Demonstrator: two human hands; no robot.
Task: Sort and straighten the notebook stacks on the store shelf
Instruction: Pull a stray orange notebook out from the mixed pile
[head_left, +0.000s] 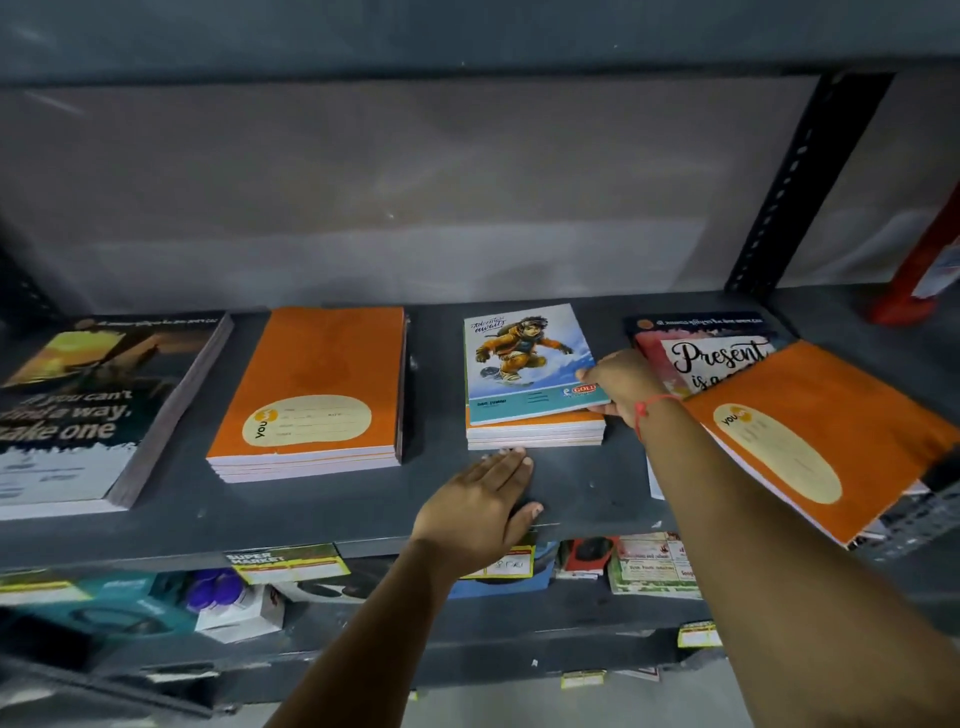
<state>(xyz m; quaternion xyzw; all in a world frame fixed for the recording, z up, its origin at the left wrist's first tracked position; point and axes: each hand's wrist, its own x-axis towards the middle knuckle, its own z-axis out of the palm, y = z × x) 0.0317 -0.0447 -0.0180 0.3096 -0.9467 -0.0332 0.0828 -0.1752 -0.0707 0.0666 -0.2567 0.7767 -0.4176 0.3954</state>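
Right hand (621, 384) pinched the snowboarder notebook (530, 361) at its right edge, atop the middle stack (535, 434); long axis ran front-to-back, slightly skewed. Left hand (480, 506) lay flat, fingers spread, on the shelf (311, 514) just before that stack, holding nothing.

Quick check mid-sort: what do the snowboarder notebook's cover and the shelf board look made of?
Snowboarder notebook: printed paper or thin card cover, likely smooth, with white page edges showing in the stack below it. The right hand grips its corner.

Shelf board: looks like painted metal, matte dark grey with small chips and scuffs; the slotted steel upright suggests metal racking, though coated board is possible.
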